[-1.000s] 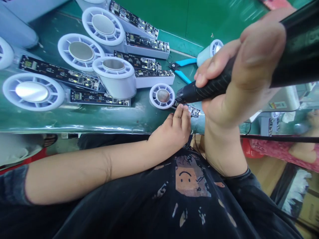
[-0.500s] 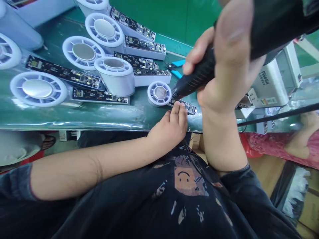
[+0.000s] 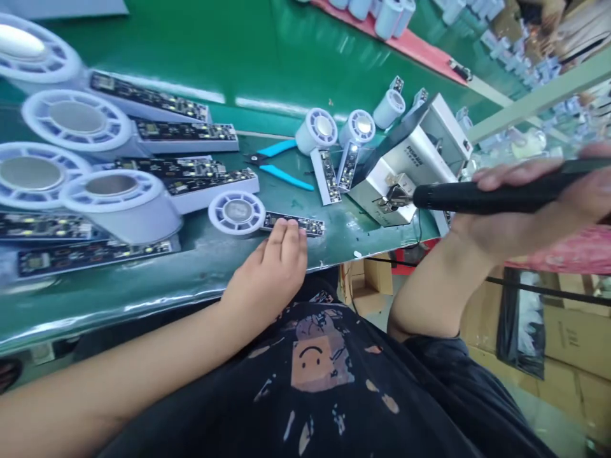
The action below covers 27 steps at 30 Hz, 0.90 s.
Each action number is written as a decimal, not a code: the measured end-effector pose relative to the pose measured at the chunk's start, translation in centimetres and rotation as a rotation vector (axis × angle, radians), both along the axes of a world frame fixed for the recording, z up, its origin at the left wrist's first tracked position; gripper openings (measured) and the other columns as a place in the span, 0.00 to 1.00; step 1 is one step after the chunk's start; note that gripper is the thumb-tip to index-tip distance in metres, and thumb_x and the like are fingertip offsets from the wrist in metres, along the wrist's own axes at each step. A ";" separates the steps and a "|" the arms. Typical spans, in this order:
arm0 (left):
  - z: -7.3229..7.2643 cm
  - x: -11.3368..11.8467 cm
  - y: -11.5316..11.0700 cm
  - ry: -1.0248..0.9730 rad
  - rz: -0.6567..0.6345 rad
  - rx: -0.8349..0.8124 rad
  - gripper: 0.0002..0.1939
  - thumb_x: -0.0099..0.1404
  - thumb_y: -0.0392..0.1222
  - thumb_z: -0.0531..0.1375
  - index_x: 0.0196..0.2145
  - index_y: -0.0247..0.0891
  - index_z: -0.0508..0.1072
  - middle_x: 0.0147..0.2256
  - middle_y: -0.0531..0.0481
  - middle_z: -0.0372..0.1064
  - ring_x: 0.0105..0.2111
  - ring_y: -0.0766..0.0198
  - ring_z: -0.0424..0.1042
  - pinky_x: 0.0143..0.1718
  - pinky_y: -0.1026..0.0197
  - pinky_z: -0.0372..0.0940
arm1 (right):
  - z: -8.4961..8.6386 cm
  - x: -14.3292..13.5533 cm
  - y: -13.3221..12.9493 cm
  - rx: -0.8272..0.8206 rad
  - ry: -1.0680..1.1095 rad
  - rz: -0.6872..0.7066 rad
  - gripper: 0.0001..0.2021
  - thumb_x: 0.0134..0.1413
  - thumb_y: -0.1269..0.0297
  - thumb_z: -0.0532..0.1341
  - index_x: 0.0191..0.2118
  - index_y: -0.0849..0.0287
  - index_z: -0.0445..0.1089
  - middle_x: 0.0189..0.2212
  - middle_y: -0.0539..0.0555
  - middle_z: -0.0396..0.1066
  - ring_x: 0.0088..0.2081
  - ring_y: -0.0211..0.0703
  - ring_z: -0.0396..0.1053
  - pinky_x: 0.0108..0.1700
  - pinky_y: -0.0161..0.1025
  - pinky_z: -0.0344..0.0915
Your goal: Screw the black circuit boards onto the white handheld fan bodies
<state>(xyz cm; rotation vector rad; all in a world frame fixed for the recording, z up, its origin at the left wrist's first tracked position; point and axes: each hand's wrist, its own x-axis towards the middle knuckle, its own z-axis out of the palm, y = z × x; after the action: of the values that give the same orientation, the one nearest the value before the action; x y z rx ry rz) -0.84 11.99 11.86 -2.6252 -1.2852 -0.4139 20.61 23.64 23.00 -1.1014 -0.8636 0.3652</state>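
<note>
My left hand (image 3: 274, 264) rests over the narrow arm of a white plastic housing (image 3: 237, 213), fingers together on its black circuit board (image 3: 312, 226). The housing's round, spoked end with a silver disc lies left of the fingers; my thumb is hidden. My right hand (image 3: 506, 197) is wrapped round a black electric screwdriver (image 3: 449, 196), held nearly level. The screwdriver's tip is at the front of a silver screw feeder (image 3: 394, 168); whether a screw is on it I cannot tell.
Several similar housings (image 3: 76, 117) with circuit boards crowd the left of the green table (image 3: 200, 270). Blue-handled cutters (image 3: 281, 166) lie beyond my left hand. Two more housings (image 3: 321, 137) stand beside the feeder. Cardboard boxes (image 3: 367, 283) sit below the table edge.
My right hand has carried the screwdriver from the housing to the screw feeder on the right. My left hand stays on the circuit board. The view has turned rightward.
</note>
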 end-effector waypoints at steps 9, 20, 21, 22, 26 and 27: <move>0.1 0.4 0.3 0.006 0.013 -0.024 0.18 0.68 0.23 0.51 0.50 0.15 0.75 0.52 0.21 0.73 0.49 0.39 0.78 0.37 0.53 0.77 | -3.3 1.7 0.7 0.161 -0.127 0.225 0.07 0.62 0.60 0.52 0.40 0.56 0.62 0.19 0.40 0.61 0.17 0.30 0.61 0.19 0.32 0.58; 0.7 0.5 0.7 0.083 -0.002 0.059 0.16 0.67 0.23 0.54 0.47 0.16 0.77 0.48 0.23 0.76 0.45 0.40 0.80 0.33 0.57 0.76 | -3.6 0.8 0.6 0.153 -0.222 0.185 0.04 0.58 0.63 0.56 0.38 0.56 0.63 0.19 0.40 0.60 0.17 0.29 0.61 0.20 0.33 0.60; 0.6 0.6 0.7 0.079 -0.005 0.059 0.16 0.67 0.23 0.54 0.47 0.15 0.77 0.48 0.22 0.76 0.45 0.40 0.80 0.33 0.57 0.76 | -3.6 0.6 0.6 0.171 -0.239 0.198 0.04 0.57 0.63 0.58 0.37 0.56 0.63 0.19 0.40 0.60 0.17 0.29 0.60 0.20 0.33 0.60; 0.6 0.6 0.6 0.073 -0.008 0.056 0.16 0.67 0.23 0.53 0.47 0.15 0.77 0.48 0.22 0.76 0.45 0.39 0.80 0.32 0.56 0.76 | -3.6 0.5 0.7 0.177 -0.259 0.206 0.04 0.56 0.62 0.59 0.36 0.55 0.64 0.19 0.40 0.61 0.17 0.29 0.61 0.20 0.33 0.60; 0.4 0.8 0.4 0.042 0.019 0.010 0.18 0.67 0.23 0.52 0.49 0.14 0.76 0.51 0.19 0.73 0.48 0.37 0.79 0.34 0.54 0.75 | -3.3 0.3 1.4 0.086 -0.284 0.194 0.08 0.52 0.59 0.65 0.34 0.54 0.65 0.18 0.40 0.60 0.17 0.31 0.62 0.20 0.34 0.64; 0.3 0.7 0.3 0.034 0.027 -0.005 0.18 0.67 0.24 0.52 0.50 0.14 0.75 0.52 0.19 0.73 0.48 0.37 0.78 0.35 0.54 0.75 | -3.1 0.3 1.6 0.053 -0.250 0.223 0.10 0.52 0.58 0.65 0.33 0.54 0.64 0.17 0.41 0.59 0.17 0.32 0.61 0.18 0.34 0.62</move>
<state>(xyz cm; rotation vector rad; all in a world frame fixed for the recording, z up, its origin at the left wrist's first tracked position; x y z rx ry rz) -0.10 12.31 12.18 -2.6041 -1.3109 -0.3603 20.95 25.19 19.88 -1.0169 -1.2169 0.3912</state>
